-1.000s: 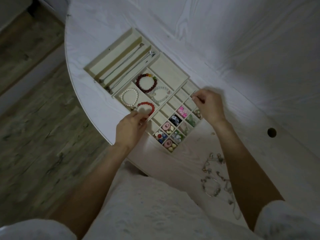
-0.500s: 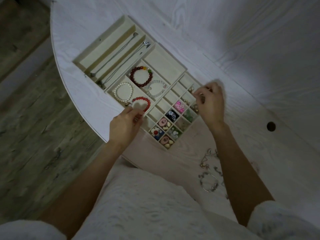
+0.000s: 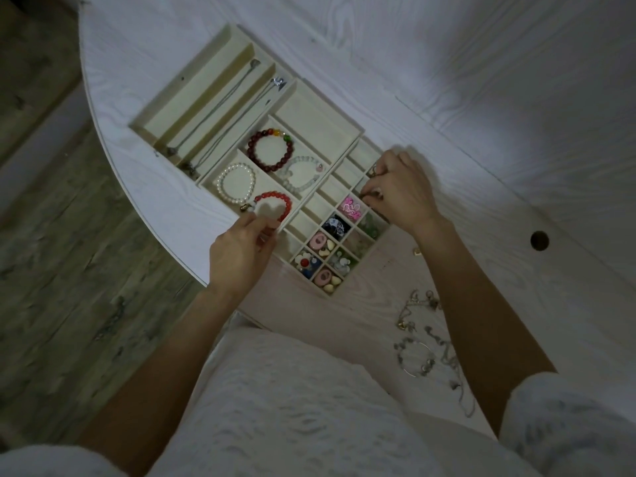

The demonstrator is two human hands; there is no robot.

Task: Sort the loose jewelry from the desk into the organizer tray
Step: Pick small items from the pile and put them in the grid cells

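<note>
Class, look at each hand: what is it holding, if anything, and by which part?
The right hand pinches something small over the organizer tray; too dim to identify. The left hand grips the tray's near edge, beside the red bracelet.

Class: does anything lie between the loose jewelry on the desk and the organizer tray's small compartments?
Nothing visible blocks it. Bare desk separates the loose jewelry from the organizer tray; only the right hand and its forearm hang over that stretch, above the small compartments.
</note>
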